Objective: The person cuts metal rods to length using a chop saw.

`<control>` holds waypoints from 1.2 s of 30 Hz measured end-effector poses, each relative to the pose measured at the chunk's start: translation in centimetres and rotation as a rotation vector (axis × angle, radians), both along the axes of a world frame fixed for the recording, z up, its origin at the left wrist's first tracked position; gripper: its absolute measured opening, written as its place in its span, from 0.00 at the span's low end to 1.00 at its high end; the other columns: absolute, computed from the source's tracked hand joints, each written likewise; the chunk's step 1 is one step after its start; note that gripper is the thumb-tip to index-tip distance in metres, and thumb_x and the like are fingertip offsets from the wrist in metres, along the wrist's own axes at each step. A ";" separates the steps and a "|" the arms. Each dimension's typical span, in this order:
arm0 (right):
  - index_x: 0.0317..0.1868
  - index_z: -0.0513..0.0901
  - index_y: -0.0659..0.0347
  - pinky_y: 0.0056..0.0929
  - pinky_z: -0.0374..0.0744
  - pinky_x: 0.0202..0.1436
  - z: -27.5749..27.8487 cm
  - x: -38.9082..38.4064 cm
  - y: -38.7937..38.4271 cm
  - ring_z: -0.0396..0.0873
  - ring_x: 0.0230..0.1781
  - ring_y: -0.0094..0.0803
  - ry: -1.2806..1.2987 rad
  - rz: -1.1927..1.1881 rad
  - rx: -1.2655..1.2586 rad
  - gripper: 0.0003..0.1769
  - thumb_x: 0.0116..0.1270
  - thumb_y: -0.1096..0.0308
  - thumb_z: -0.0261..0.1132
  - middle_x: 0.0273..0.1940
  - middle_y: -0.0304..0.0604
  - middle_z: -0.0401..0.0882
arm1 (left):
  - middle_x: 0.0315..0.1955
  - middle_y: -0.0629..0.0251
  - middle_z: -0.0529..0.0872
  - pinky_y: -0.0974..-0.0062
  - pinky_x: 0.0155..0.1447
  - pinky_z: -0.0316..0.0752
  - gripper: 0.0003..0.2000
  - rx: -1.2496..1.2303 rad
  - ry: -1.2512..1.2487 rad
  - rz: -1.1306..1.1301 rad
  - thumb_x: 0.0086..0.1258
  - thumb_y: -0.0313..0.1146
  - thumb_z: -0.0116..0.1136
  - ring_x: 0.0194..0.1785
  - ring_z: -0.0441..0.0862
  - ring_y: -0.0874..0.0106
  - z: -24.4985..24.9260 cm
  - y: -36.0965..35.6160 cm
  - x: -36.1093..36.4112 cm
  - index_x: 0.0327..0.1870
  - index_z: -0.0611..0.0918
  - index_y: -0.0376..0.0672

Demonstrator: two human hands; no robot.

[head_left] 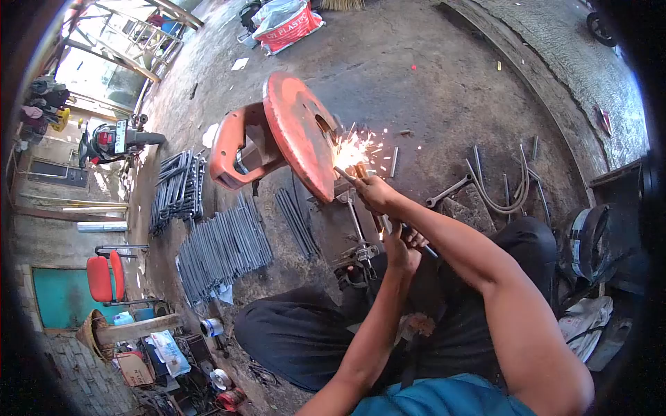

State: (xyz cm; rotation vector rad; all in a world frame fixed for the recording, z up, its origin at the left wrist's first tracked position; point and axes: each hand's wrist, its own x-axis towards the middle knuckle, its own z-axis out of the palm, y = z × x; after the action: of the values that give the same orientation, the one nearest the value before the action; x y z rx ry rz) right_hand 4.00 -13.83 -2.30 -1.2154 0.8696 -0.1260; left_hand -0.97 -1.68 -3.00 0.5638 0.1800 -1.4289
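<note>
A red machine guard, a large round disc point(300, 132), stands before me with a red handle point(229, 149) at its left. Bright sparks point(355, 147) fly at its right side, where the contact point is lost in the glare. My right hand point(375, 193) is closed near the sparks around a thin metal rod point(343, 172), whose end points at the guard. Nearer my body, my left hand point(402, 251) is also closed on what appears to be the same rod; the fingers partly hide it. A metal clamp or vise point(361, 256) sits below the guard.
Bundled dark rods point(225, 243) and stacked bent rods point(179, 187) lie at left. At right are a wrench point(449, 191), a U-shaped bar point(510, 197) and a black coil point(590, 243). A red stool point(99, 279), motorcycle point(114, 142) and red-white sack point(288, 28) stand farther off.
</note>
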 end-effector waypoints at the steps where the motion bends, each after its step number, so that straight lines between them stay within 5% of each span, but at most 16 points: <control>1: 0.41 0.79 0.70 0.30 0.69 0.21 0.0 -0.1 -0.2 0.67 0.18 0.24 -0.041 0.028 0.063 0.26 0.73 0.51 0.47 0.19 0.37 0.69 | 0.18 0.77 0.64 0.79 0.31 0.59 0.15 0.152 -0.025 0.054 0.73 0.49 0.45 0.22 0.60 0.79 0.8 -0.5 -0.2 0.31 0.73 0.48; 6: 0.39 0.78 0.66 0.30 0.63 0.15 -0.1 -0.1 -0.3 0.64 0.13 0.24 -0.056 0.047 0.066 0.23 0.73 0.53 0.46 0.17 0.35 0.67 | 0.18 0.77 0.63 0.79 0.30 0.58 0.13 0.200 -0.187 0.110 0.75 0.46 0.44 0.21 0.60 0.80 1.2 -0.9 0.1 0.31 0.72 0.51; 8: 0.23 0.64 0.51 0.25 0.50 0.10 -0.3 0.0 0.1 0.53 0.09 0.19 -0.156 -0.024 0.303 0.21 0.73 0.51 0.47 0.15 0.27 0.55 | 0.20 0.76 0.65 0.79 0.31 0.58 0.11 0.064 -0.078 0.081 0.74 0.40 0.46 0.22 0.60 0.79 0.3 -0.5 0.7 0.29 0.72 0.48; 15: 0.24 0.68 0.54 0.27 0.54 0.11 -2.0 -0.4 -0.6 0.56 0.09 0.23 -0.180 0.007 0.399 0.21 0.72 0.51 0.48 0.15 0.31 0.59 | 0.21 0.75 0.65 0.79 0.31 0.59 0.08 0.048 -0.089 0.128 0.73 0.36 0.46 0.23 0.60 0.80 -0.7 -0.3 0.0 0.32 0.71 0.47; 17: 0.23 0.69 0.55 0.29 0.56 0.12 -4.9 -0.7 -1.4 0.58 0.10 0.24 -0.457 0.175 0.796 0.23 0.72 0.49 0.48 0.15 0.32 0.60 | 0.17 0.77 0.61 0.83 0.26 0.55 0.12 0.119 -0.159 0.139 0.74 0.43 0.47 0.19 0.57 0.82 0.2 -0.9 -0.7 0.29 0.71 0.50; 21: 0.24 0.73 0.57 0.30 0.59 0.14 -2.5 -0.8 -1.1 0.60 0.11 0.25 -0.088 0.094 0.436 0.25 0.71 0.47 0.49 0.16 0.33 0.63 | 0.18 0.76 0.64 0.81 0.27 0.58 0.12 0.257 -0.183 0.175 0.74 0.40 0.47 0.19 0.59 0.81 0.1 -1.0 -0.7 0.29 0.71 0.47; 24: 0.30 0.78 0.64 0.30 0.63 0.18 -2.6 0.6 -0.5 0.64 0.14 0.26 -0.001 -0.182 0.087 0.28 0.70 0.45 0.50 0.17 0.34 0.65 | 0.24 0.68 0.75 0.71 0.28 0.69 0.09 0.445 -0.626 -0.056 0.70 0.39 0.51 0.24 0.73 0.76 -0.8 0.7 2.2 0.36 0.75 0.42; 26: 0.30 0.78 0.64 0.30 0.64 0.18 -1.7 0.1 -0.4 0.64 0.15 0.26 -0.048 -0.173 0.096 0.27 0.71 0.46 0.50 0.18 0.34 0.66 | 0.27 0.67 0.78 0.73 0.34 0.70 0.11 0.986 -1.506 -0.157 0.71 0.39 0.47 0.30 0.75 0.74 -3.3 2.7 9.6 0.38 0.77 0.41; 27: 0.31 0.78 0.65 0.30 0.64 0.19 -1.3 -0.1 -0.5 0.65 0.15 0.26 -0.091 -0.169 0.111 0.27 0.71 0.47 0.50 0.18 0.34 0.67 | 0.26 0.69 0.77 0.74 0.32 0.69 0.11 0.859 -1.854 0.468 0.68 0.40 0.47 0.28 0.74 0.74 2.1 2.9 10.8 0.39 0.77 0.42; 28: 0.31 0.78 0.65 0.30 0.64 0.19 -1.2 -0.3 -0.7 0.65 0.15 0.26 -0.091 -0.173 0.112 0.27 0.71 0.47 0.50 0.18 0.34 0.67 | 0.26 0.69 0.77 0.75 0.33 0.68 0.12 0.669 -1.365 0.791 0.68 0.40 0.47 0.30 0.74 0.74 4.6 3.4 14.7 0.41 0.78 0.42; 30: 0.29 0.77 0.64 0.29 0.63 0.18 -1.2 -0.8 -0.8 0.65 0.15 0.25 -0.145 -0.177 0.024 0.25 0.72 0.49 0.51 0.19 0.35 0.68 | 0.32 0.66 0.79 0.76 0.35 0.66 0.18 0.655 -1.234 1.012 0.68 0.48 0.45 0.34 0.74 0.76 13.4 2.6 19.1 0.43 0.78 0.41; 33: 0.27 0.76 0.63 0.29 0.63 0.19 0.5 -1.5 -1.1 0.65 0.15 0.24 -0.189 -0.163 0.143 0.25 0.72 0.49 0.51 0.19 0.35 0.68 | 0.46 0.57 0.80 0.65 0.48 0.73 0.29 0.315 -1.122 0.682 0.69 0.55 0.41 0.41 0.78 0.69 21.3 -0.7 23.7 0.54 0.75 0.35; 35: 0.25 0.74 0.62 0.28 0.63 0.19 0.0 -1.0 -1.3 0.64 0.15 0.23 -0.145 -0.159 0.115 0.25 0.72 0.49 0.52 0.18 0.34 0.67 | 0.42 0.56 0.81 0.65 0.48 0.75 0.28 0.109 -0.966 0.237 0.70 0.52 0.41 0.40 0.79 0.67 24.3 -3.2 25.2 0.56 0.74 0.33; 36: 0.25 0.74 0.63 0.29 0.63 0.19 0.1 -1.0 -1.1 0.63 0.15 0.23 -0.140 -0.179 0.086 0.26 0.72 0.49 0.51 0.17 0.34 0.67 | 0.42 0.56 0.81 0.65 0.48 0.75 0.28 0.103 -0.971 0.234 0.70 0.52 0.41 0.40 0.79 0.67 24.7 -3.7 25.6 0.56 0.74 0.33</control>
State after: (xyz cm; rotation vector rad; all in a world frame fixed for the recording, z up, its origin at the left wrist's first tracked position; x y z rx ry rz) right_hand 3.01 -14.93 -2.21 -1.0345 0.8515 -0.3113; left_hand 24.61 -5.39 21.65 1.2132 -0.4442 -0.8011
